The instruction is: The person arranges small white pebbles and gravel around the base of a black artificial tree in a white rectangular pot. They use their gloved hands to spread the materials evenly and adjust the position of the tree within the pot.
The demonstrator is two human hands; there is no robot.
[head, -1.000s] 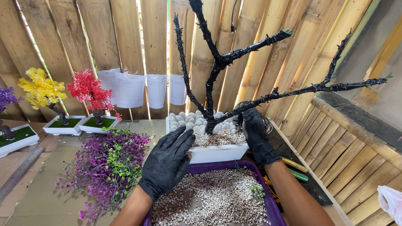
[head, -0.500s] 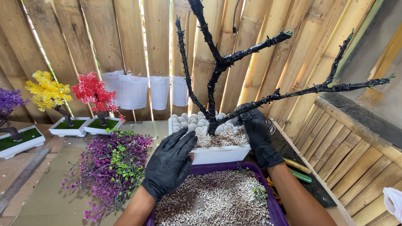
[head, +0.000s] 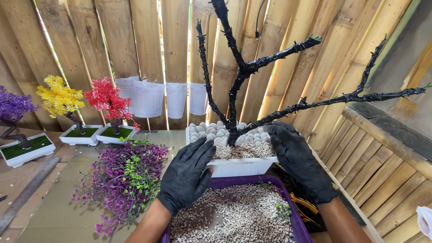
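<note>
cupping glossy white pot (head: 234,166), gloved hands (head: 189,173) flank gritty gravel (head: 234,152).

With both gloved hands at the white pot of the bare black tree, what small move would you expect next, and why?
Probably the left hand dips into the purple tray for another pinch of gravel. The white pot shows large white pebbles at the back and fine gravel in front, while the right hand rests at the rim by the black tree.

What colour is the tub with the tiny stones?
Purple: the tub shows best in the head view.
</note>
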